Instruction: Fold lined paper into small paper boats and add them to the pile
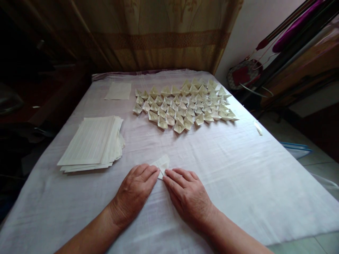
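Observation:
A small folded piece of white paper lies on the cloth-covered table in front of me. My left hand is closed on its left side, with fingertips pressed at its edge. From the other side, my right hand grips the paper, its fingers close together and partly covering it. A diagonal crease or edge shows in the gap between the hands. Beyond them, several rows of small folded paper boats stand close together. To the left is a stack of lined paper sheets.
A single paper sheet lies at the back left of the white tablecloth. A patterned curtain hangs behind the table. A bag sits past the right edge, and a small white scrap lies near that edge.

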`<state>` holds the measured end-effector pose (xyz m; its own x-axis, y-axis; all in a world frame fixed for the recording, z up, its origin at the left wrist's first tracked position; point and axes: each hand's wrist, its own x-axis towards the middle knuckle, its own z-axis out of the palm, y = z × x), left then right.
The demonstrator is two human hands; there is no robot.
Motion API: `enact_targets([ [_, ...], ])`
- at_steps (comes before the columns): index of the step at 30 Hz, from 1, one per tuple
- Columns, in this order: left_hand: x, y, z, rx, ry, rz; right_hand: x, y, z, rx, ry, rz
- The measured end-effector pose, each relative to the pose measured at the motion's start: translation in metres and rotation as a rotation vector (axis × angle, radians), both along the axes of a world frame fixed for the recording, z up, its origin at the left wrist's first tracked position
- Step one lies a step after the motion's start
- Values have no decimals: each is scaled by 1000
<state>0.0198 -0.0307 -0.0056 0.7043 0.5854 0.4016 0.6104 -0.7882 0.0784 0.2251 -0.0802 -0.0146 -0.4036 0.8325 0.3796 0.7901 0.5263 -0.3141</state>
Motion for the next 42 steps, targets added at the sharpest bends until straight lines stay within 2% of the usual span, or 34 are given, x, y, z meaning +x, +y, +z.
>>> enact_targets([
  [4,-2,-9,0,17,53,36,4,9,3,-72,95,7],
  [8,-9,-15,-3,-15,80,3,11,35,4,-125,206,103],
  [12,-11,-16,-2,-58,111,-2,15,58,8,-159,113,148],
  [16,-11,-16,-1,-51,118,2,16,71,14,-243,42,180],
  [23,-12,-18,-1,-45,150,-8,10,87,29,-377,-44,143],
  [28,-12,-19,-2,-50,139,2,2,90,27,-396,-65,108],
  [36,-13,-18,1,-47,143,-8,-3,81,23,-394,-28,25],
  [42,-12,-22,-3,-56,101,17,-4,80,23,-383,-16,6],
])
